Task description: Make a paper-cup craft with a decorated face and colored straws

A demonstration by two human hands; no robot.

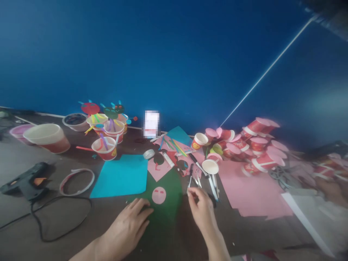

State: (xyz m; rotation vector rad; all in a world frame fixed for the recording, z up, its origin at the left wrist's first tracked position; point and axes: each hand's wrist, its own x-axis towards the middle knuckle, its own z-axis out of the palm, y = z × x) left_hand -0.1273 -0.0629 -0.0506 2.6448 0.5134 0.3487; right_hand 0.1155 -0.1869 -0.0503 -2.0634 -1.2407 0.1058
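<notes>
A pale pink paper circle [158, 195] with two small red strips on it lies on green paper [168, 214] in front of me. My left hand [129, 224] rests at the left edge of the green paper, fingers apart and holding nothing, just left of the circle. My right hand [201, 206] is to the right of the circle, thumb and forefinger pinched together. Its fingertips are at the lower end of a slim black pen [190, 174]; whether they grip it or something tiny is unclear. A thick black marker [198, 164] lies beyond that hand.
Blue paper [121, 175], a tape roll [77, 182] and a glue gun [25, 181] with its cord lie left. Decorated paper cups [104, 148] stand behind. Pink sheets [252, 188] and a heap of red cups [257, 145] are right. A blue wall [174, 65] closes the back.
</notes>
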